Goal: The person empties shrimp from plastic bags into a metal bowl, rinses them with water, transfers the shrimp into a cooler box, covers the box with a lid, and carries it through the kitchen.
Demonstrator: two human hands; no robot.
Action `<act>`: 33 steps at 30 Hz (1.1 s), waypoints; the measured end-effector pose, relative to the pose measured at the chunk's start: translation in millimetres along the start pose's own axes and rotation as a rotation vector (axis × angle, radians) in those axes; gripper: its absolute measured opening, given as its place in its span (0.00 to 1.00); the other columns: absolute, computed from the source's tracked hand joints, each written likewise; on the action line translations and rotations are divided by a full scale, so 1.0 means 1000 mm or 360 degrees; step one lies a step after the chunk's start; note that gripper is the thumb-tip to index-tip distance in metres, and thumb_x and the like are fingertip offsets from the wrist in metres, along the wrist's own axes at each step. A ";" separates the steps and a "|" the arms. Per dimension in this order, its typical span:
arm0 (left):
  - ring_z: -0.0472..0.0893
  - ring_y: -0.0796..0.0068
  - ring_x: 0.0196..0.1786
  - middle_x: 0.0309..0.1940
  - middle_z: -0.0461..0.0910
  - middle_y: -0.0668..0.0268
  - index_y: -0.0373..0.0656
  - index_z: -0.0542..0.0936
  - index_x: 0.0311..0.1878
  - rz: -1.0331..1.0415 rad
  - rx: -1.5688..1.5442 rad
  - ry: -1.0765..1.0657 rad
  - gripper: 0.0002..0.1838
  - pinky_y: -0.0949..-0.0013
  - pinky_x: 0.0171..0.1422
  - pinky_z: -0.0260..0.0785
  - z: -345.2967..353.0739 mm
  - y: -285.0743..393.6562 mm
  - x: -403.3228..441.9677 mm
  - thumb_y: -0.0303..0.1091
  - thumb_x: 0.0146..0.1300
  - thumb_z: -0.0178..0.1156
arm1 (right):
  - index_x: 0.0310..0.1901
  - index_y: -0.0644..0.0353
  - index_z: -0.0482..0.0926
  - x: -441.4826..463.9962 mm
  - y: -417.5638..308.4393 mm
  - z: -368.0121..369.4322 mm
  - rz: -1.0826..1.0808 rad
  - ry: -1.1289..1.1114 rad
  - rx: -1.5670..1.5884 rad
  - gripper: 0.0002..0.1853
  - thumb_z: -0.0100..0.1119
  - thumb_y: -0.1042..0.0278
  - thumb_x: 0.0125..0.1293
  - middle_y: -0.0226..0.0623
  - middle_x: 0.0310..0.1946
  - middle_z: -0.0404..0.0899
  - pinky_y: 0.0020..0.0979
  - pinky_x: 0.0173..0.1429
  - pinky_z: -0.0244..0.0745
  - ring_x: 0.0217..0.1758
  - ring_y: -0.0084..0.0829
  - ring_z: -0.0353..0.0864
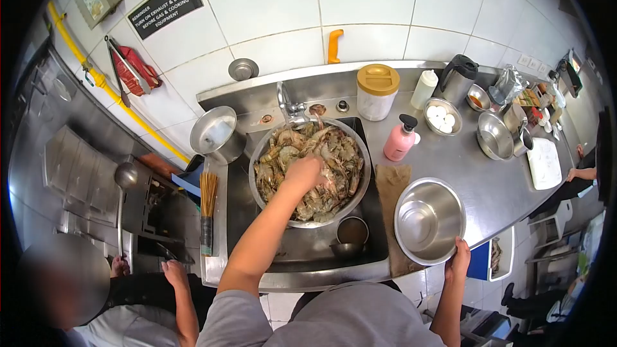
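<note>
A large metal basin [361,200] heaped with raw shrimp [344,148] stands in the sink [302,258], below the faucet [287,99]. My left hand [304,175] reaches into the middle of the heap, its fingers curled down among the shrimp and partly hidden. To the right, a steel mixing bowl [411,222] sits on the counter, partly over a brown cloth [391,186]. My right hand [458,259] grips this bowl by its near right rim. Only a reflection shows inside the bowl.
A small bowl [352,231] lies in the sink's front. Left stand a steel pot [218,133] and a stick bundle [208,212]. Pink pump bottle [400,138], gold-lidded tub [378,93] and egg bowl [443,117] line the right. A co-worker holds a ladle [125,180] at left.
</note>
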State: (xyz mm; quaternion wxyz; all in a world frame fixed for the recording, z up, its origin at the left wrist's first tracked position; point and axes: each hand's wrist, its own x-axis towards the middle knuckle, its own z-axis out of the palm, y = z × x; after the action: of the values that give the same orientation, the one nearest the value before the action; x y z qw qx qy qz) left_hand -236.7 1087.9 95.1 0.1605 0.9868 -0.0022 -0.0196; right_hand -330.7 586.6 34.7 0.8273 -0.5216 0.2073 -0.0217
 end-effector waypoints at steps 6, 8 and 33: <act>0.82 0.53 0.47 0.39 0.79 0.55 0.43 0.77 0.41 0.0100 -0.0240 0.0056 0.14 0.53 0.47 0.73 -0.008 0.012 -0.016 0.29 0.50 0.66 | 0.41 0.66 0.77 0.001 0.000 -0.001 0.0003 0.0019 -0.0001 0.08 0.56 0.69 0.69 0.39 0.38 0.83 0.30 0.49 0.77 0.40 0.31 0.83; 0.81 0.54 0.45 0.41 0.79 0.56 0.42 0.76 0.38 0.0264 -0.0720 0.0281 0.10 0.57 0.46 0.73 -0.017 0.014 -0.029 0.23 0.51 0.63 | 0.41 0.66 0.78 0.001 0.002 -0.004 -0.0011 0.0015 -0.0001 0.08 0.56 0.69 0.69 0.40 0.38 0.83 0.30 0.49 0.78 0.40 0.31 0.83; 0.81 0.74 0.40 0.44 0.81 0.59 0.40 0.73 0.31 0.0034 -0.1324 0.1535 0.11 0.72 0.41 0.73 0.003 -0.002 -0.142 0.14 0.55 0.63 | 0.46 0.66 0.78 0.001 -0.004 0.004 0.0001 -0.0013 -0.0146 0.13 0.57 0.65 0.67 0.40 0.43 0.81 0.35 0.56 0.74 0.48 0.33 0.80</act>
State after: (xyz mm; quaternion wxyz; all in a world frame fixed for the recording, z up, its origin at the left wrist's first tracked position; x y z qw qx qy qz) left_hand -378.3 1090.4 96.6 0.5133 0.7399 0.0683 0.4293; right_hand -327.3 587.4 39.0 0.8034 -0.5590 0.2049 -0.0097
